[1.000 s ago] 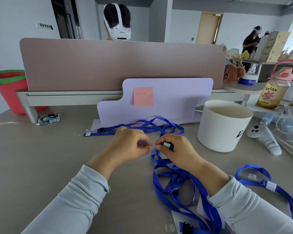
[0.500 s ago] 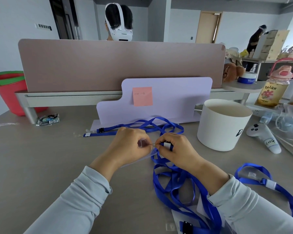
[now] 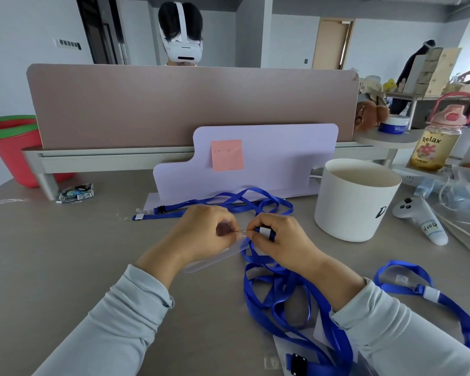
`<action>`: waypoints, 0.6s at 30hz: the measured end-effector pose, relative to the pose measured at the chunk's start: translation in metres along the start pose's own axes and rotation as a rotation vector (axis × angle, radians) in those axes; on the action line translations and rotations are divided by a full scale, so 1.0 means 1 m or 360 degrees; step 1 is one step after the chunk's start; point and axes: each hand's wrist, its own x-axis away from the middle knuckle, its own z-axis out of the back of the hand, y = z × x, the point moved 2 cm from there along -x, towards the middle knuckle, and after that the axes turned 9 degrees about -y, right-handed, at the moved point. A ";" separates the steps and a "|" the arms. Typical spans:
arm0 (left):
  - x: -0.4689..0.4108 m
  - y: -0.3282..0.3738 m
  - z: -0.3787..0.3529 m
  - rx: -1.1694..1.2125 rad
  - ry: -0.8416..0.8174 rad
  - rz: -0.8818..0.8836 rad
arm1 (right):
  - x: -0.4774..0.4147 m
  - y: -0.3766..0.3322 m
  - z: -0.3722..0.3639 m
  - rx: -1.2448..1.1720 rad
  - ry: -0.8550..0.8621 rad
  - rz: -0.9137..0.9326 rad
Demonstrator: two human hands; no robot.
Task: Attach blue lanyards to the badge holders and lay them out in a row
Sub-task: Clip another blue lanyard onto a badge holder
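Since the clear badge holder (image 3: 215, 258) is at mid-desk (image 3: 65, 267), both hands meet at its top edge.
I judge the holder light, thin and slippery, so grip near the slot. The blue lanyard (image 3: 258, 271) is limp and tangle-prone. Left hand (image 3: 201, 236) pinches the holder, right hand (image 3: 281, 238) pinches the lanyard's clip (image 3: 265, 231); knuckles up, wrists low.

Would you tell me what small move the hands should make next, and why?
Probably hook the lanyard clip onto the badge holder: the left hand grips the clear holder, and the right hand pinches the clip against its top edge.
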 end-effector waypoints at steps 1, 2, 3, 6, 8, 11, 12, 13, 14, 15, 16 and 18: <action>0.000 0.000 0.001 0.0004 -0.0041 0.0013 | 0.000 0.001 0.000 -0.0006 -0.0005 -0.0017; 0.001 -0.001 0.002 0.0014 -0.0080 0.0028 | 0.000 0.001 0.001 0.0000 -0.0007 -0.0025; 0.001 -0.001 0.004 0.0031 -0.0115 0.0046 | 0.000 0.001 0.001 0.0010 -0.0001 -0.0028; 0.003 -0.001 0.007 0.0144 -0.0129 0.0089 | 0.000 -0.001 0.006 0.0009 0.0063 -0.0009; 0.004 0.004 0.009 0.0265 -0.0038 0.0100 | 0.001 -0.001 0.013 0.0024 0.0118 -0.0001; 0.000 0.016 0.008 0.0394 0.0077 0.0097 | 0.004 0.007 0.027 0.0075 0.0192 -0.0081; -0.002 0.021 0.006 0.0409 0.0085 0.0089 | 0.007 0.009 0.033 0.0095 0.0205 -0.0100; -0.005 0.025 0.003 0.0416 0.0082 0.0078 | 0.011 0.013 0.039 0.0095 0.0217 -0.0113; -0.008 0.030 0.000 0.0415 0.0069 0.0064 | 0.017 0.017 0.045 0.0090 0.0233 -0.0136; -0.012 0.035 -0.003 0.0410 0.0050 0.0050 | 0.023 0.022 0.051 0.0082 0.0253 -0.0162; -0.016 0.041 -0.007 0.0401 0.0030 0.0033 | 0.030 0.025 0.058 0.0073 0.0283 -0.0195; -0.024 0.055 -0.017 0.0394 -0.0011 -0.0015 | 0.046 0.034 0.072 0.0042 0.0350 -0.0256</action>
